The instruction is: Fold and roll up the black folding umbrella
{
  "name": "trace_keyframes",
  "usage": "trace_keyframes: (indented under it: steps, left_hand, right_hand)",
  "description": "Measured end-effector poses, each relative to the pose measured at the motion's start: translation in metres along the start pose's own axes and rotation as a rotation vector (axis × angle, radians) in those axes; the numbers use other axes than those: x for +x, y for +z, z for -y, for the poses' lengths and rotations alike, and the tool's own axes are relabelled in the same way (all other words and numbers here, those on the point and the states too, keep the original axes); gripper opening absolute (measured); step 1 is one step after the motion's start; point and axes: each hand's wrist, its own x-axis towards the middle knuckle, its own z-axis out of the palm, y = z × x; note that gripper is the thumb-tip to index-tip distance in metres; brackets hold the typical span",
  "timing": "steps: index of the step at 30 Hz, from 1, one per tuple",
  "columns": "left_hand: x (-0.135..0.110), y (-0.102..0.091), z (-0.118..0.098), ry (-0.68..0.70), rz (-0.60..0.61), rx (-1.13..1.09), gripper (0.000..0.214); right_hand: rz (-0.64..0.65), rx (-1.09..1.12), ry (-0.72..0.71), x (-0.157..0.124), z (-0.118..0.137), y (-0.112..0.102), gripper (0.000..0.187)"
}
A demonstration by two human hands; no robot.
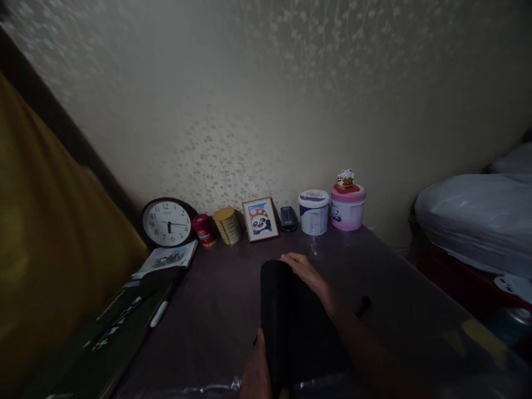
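Note:
A long black item (276, 321), soft-looking and rounded along its left side like a folded cloth bag, lies lengthwise at the near middle of the table. Its exact kind is too dark to make out. My right hand (305, 272) grips its far right edge, fingers bent over the top corner. Low in the view, my left hand (256, 368) holds its near left side, with the thumb side along the edge and part of the hand cut off by the frame. A small black piece (364, 305), perhaps a strap end, shows just beyond my right forearm.
Along the wall stand a clock (167, 223), a red tin (204, 230), a yellow-lidded can (227, 226), a framed panda picture (261, 220), a dark device (287, 217) and two tubs (314, 213). A green board (112, 327) with a white marker (158, 314) lies left, beside a yellow curtain (45, 249).

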Motion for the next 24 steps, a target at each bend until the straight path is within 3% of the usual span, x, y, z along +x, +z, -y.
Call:
trace_keyframes:
  steps: [4,8,14,20,24]
  left_hand:
    - [-0.001,0.000,-0.002,0.023,-0.007,-0.030,0.094]
    - [-0.001,0.005,-0.002,0.051,-0.067,0.002,0.088]
    - [0.001,0.008,-0.004,0.089,-0.134,0.051,0.084]
    - [0.001,0.000,-0.013,0.067,-0.075,0.126,0.085]
    - [0.003,-0.008,-0.025,-0.001,-0.041,0.160,0.083]
  right_hand:
    - [0.079,-0.057,-0.037,-0.003,0.013,-0.005,0.038]
    - [0.149,-0.093,-0.047,0.001,0.009,-0.002,0.033]
    - [0.009,-0.241,-0.093,0.015,0.001,0.009,0.033]
    - [-0.042,-0.395,-0.084,0.017,-0.001,0.018,0.029]
    - [-0.080,-0.385,-0.049,0.024,-0.011,0.015,0.029]
